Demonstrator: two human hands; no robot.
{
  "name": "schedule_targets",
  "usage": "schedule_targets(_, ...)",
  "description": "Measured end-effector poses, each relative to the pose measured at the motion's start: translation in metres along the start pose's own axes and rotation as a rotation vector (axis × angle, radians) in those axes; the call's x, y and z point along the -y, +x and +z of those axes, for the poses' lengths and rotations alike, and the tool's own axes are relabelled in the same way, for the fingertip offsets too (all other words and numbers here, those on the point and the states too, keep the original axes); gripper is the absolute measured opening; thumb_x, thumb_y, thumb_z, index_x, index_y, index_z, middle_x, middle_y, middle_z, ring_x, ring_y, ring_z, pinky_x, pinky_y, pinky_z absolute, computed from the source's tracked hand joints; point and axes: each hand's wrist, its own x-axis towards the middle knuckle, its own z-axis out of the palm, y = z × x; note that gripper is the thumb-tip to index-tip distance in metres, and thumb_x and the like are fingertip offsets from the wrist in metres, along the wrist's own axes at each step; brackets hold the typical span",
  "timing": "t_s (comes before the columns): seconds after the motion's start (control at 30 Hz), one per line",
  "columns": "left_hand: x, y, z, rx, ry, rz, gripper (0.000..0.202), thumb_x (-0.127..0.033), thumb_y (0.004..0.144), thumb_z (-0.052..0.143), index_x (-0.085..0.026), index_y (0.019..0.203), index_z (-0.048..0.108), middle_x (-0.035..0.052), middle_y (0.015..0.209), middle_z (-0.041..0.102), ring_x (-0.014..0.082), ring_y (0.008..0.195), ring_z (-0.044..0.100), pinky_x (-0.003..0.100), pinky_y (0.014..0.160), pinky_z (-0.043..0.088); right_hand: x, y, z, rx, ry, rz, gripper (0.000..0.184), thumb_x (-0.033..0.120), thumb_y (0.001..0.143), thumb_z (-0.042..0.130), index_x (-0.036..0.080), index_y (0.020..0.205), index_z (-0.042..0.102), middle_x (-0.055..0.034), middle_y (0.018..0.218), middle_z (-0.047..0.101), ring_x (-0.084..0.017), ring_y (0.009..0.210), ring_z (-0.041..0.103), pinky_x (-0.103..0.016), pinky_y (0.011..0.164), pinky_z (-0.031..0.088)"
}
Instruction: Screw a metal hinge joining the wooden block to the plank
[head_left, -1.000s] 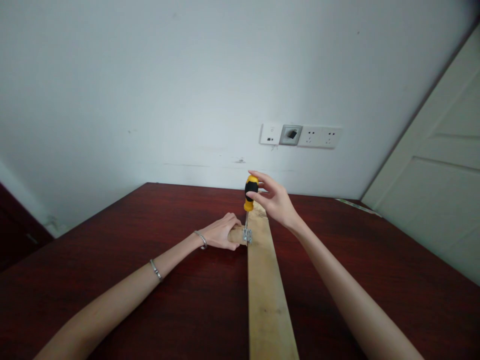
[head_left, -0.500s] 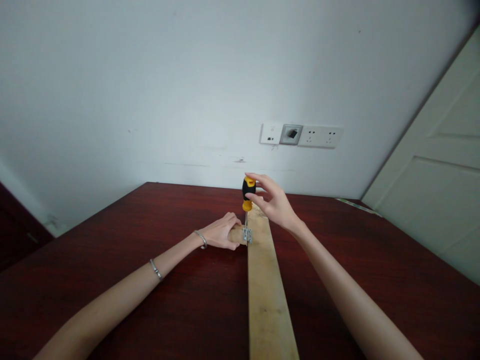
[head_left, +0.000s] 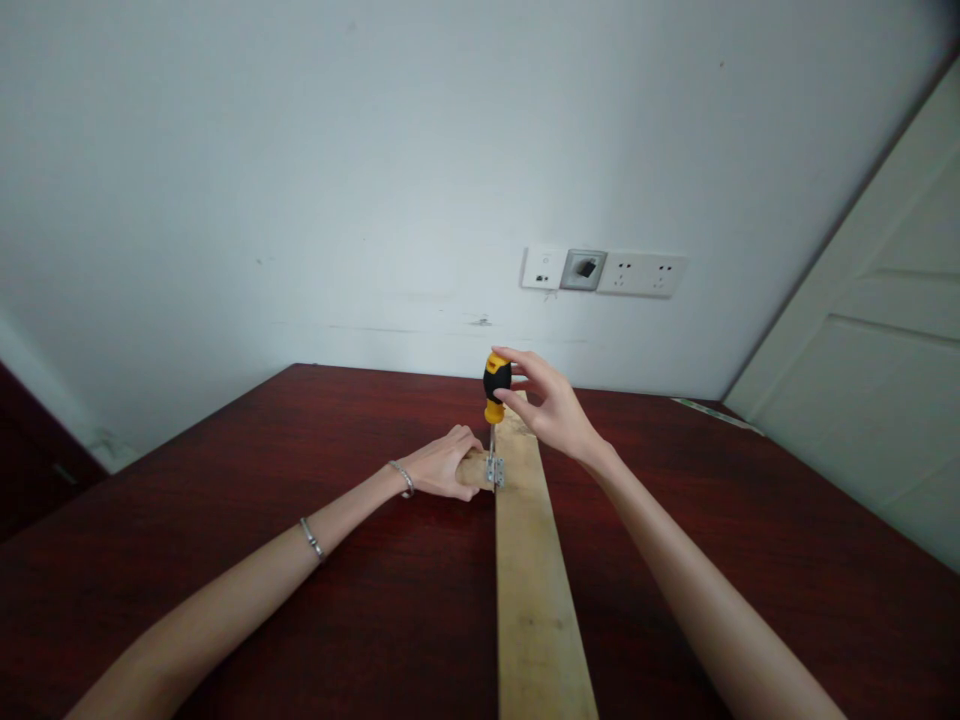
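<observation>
A long pale wooden plank [head_left: 536, 580] lies on the dark red table [head_left: 225, 480], running away from me. A small metal hinge [head_left: 494, 470] sits at its left edge, joined to a short wooden block [head_left: 475, 468]. My left hand [head_left: 442, 463] is closed around that block, holding it against the plank. My right hand [head_left: 551, 405] pinches the yellow and black handle of a screwdriver [head_left: 496, 385], which stands upright with its tip on the hinge.
A white wall rises behind the table with a row of sockets and a switch [head_left: 604, 271]. A pale door [head_left: 870, 370] stands at the right. A thin strip [head_left: 716, 412] lies at the table's far right edge.
The screwdriver handle has shifted slightly left and down, and my right fingers have changed their grip on it. My left hand stays on the block.
</observation>
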Motion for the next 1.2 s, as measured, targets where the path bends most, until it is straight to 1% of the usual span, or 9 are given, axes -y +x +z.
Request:
schedule_targets(0.13, -0.0006, -0.0004, -0.0007, 0.0, 0.001, 0.006, 0.051, -0.03, 0.06, 0.072, -0.016, 0.104, 0.051, 0.007, 0.098, 0.047, 0.0249, 0.094, 0.048, 0.039, 0.083, 0.045, -0.0027, 0.0, 0.0043, -0.059, -0.019, 0.041, 0.049, 0.027, 0.078, 0.064, 0.032, 0.124, 0.049, -0.0074, 0.118, 0.049, -0.021, 0.102, 0.054, -0.039, 0.081, 0.055)
schedule_targets(0.23, 0.0006, -0.0005, 0.0002, -0.005, 0.006, 0.002, 0.05, -0.031, 0.06, 0.072, -0.017, 0.104, 0.051, 0.0069, 0.097, 0.047, 0.0248, 0.092, 0.048, 0.039, 0.082, 0.045, -0.0017, -0.0008, 0.0043, -0.059, -0.003, 0.046, 0.048, 0.029, 0.076, 0.067, 0.031, 0.122, 0.051, -0.0075, 0.12, 0.049, -0.022, 0.103, 0.054, -0.039, 0.08, 0.054)
schedule_targets(0.43, 0.0021, 0.0, 0.0016, 0.002, 0.0, 0.005, 0.051, -0.03, 0.059, 0.072, -0.017, 0.104, 0.051, 0.0066, 0.097, 0.048, 0.0251, 0.093, 0.048, 0.039, 0.083, 0.045, -0.001, -0.0023, 0.0008, 0.04, 0.012, 0.031, 0.049, 0.019, 0.082, 0.054, 0.028, 0.13, 0.045, -0.0075, 0.124, 0.054, -0.021, 0.104, 0.056, -0.042, 0.09, 0.05)
schedule_targets(0.53, 0.0007, -0.0001, 0.0002, 0.01, -0.001, -0.001, 0.053, -0.03, 0.06, 0.072, -0.016, 0.106, 0.05, 0.0073, 0.098, 0.047, 0.0252, 0.093, 0.048, 0.039, 0.083, 0.045, -0.0022, -0.0018, 0.0033, 0.001, 0.004, 0.007, 0.047, 0.021, 0.082, 0.058, 0.029, 0.127, 0.047, -0.0071, 0.123, 0.054, -0.02, 0.103, 0.057, -0.04, 0.088, 0.051)
schedule_targets(0.7, 0.0008, -0.0002, 0.0004, -0.003, 0.0, 0.003, 0.052, -0.029, 0.059, 0.072, -0.018, 0.105, 0.051, 0.0068, 0.098, 0.047, 0.0253, 0.094, 0.049, 0.039, 0.083, 0.044, -0.0005, -0.0004, 0.0053, -0.053, -0.034, -0.003, 0.037, 0.031, 0.078, 0.065, 0.028, 0.114, 0.055, -0.007, 0.114, 0.054, -0.022, 0.102, 0.055, -0.039, 0.081, 0.054)
schedule_targets(0.8, 0.0028, -0.0002, 0.002, -0.001, 0.007, -0.001, 0.052, -0.03, 0.059, 0.072, -0.018, 0.105, 0.052, 0.0066, 0.097, 0.046, 0.025, 0.092, 0.048, 0.038, 0.082, 0.044, 0.0021, -0.0009, 0.0019, -0.015, -0.023, 0.006, 0.035, 0.026, 0.081, 0.06, 0.028, 0.116, 0.054, -0.0069, 0.117, 0.054, -0.021, 0.103, 0.056, -0.04, 0.082, 0.053)
schedule_targets(0.93, 0.0046, -0.0002, 0.0029, -0.002, -0.005, 0.014, 0.052, -0.031, 0.059, 0.072, -0.017, 0.104, 0.052, 0.0068, 0.097, 0.047, 0.0251, 0.093, 0.048, 0.039, 0.083, 0.044, 0.0024, -0.0013, -0.0007, 0.042, -0.014, -0.004, 0.04, 0.019, 0.085, 0.052, 0.031, 0.123, 0.05, -0.0059, 0.123, 0.055, -0.021, 0.105, 0.056, -0.042, 0.086, 0.052)
schedule_targets(1.07, 0.0046, -0.0006, 0.0025, -0.016, -0.014, 0.017, 0.052, -0.031, 0.06, 0.071, -0.017, 0.106, 0.051, 0.0072, 0.1, 0.047, 0.0252, 0.095, 0.048, 0.039, 0.084, 0.044, 0.0005, -0.0002, 0.0024, 0.006, -0.036, -0.035, 0.038, 0.026, 0.083, 0.059, 0.032, 0.12, 0.053, -0.006, 0.113, 0.055, -0.021, 0.103, 0.054, -0.041, 0.086, 0.053)
schedule_targets(1.2, 0.0039, -0.0008, 0.002, -0.007, -0.005, 0.004, 0.052, -0.031, 0.06, 0.071, -0.017, 0.105, 0.05, 0.0073, 0.1, 0.046, 0.0253, 0.095, 0.048, 0.039, 0.084, 0.045, 0.0019, -0.0001, 0.0032, -0.021, -0.077, -0.007, 0.038, 0.031, 0.079, 0.064, 0.031, 0.117, 0.056, -0.0063, 0.105, 0.052, -0.021, 0.097, 0.053, -0.041, 0.082, 0.054)
